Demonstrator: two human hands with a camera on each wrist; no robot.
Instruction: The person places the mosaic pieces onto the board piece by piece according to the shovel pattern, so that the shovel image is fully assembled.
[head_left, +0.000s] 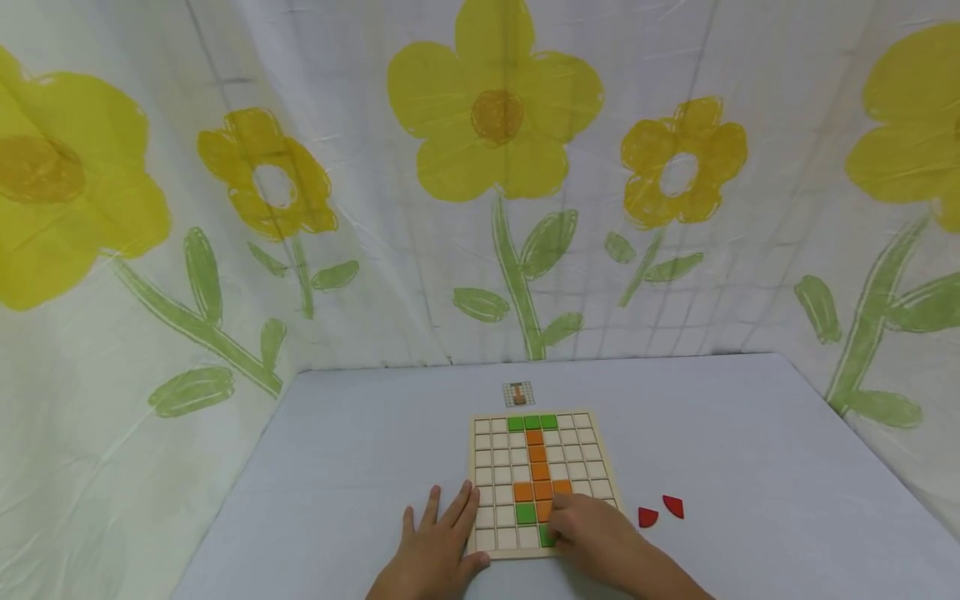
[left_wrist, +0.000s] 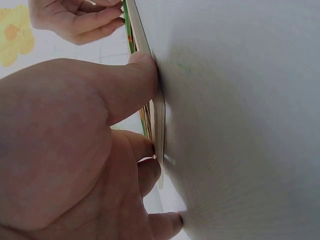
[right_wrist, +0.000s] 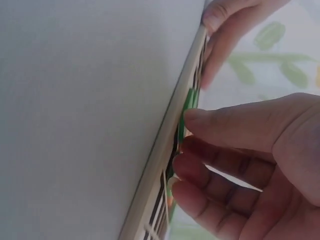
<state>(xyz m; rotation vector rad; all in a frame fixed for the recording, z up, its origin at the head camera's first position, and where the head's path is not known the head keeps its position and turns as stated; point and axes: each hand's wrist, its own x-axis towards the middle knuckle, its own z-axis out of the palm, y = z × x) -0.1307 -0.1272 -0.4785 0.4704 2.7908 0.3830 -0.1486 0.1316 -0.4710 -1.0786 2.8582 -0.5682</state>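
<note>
On the table lies a wooden grid board (head_left: 480,425) set with square green, orange and pale tiles. My left hand (head_left: 437,542) rests at its lower left corner, fingers spread and straight; in the left wrist view the thumb (left_wrist: 145,70) touches the board's edge. At the board's lower right, the curled fingers of my right hand (head_left: 592,533) pinch a green tile (head_left: 546,536) in the bottom row. In the right wrist view the thumb tip touches the green tile (right_wrist: 186,112), with the other fingertips (right_wrist: 187,192) close to the board. The right hand hides the cells beneath it.
Two red quarter-round pieces (head_left: 647,517) lie on the white table (head_left: 360,433) to the right of the board. Beyond the board is a small picture card (head_left: 518,394) with a printed grid pattern. A flowered curtain (head_left: 420,275) hangs behind the table.
</note>
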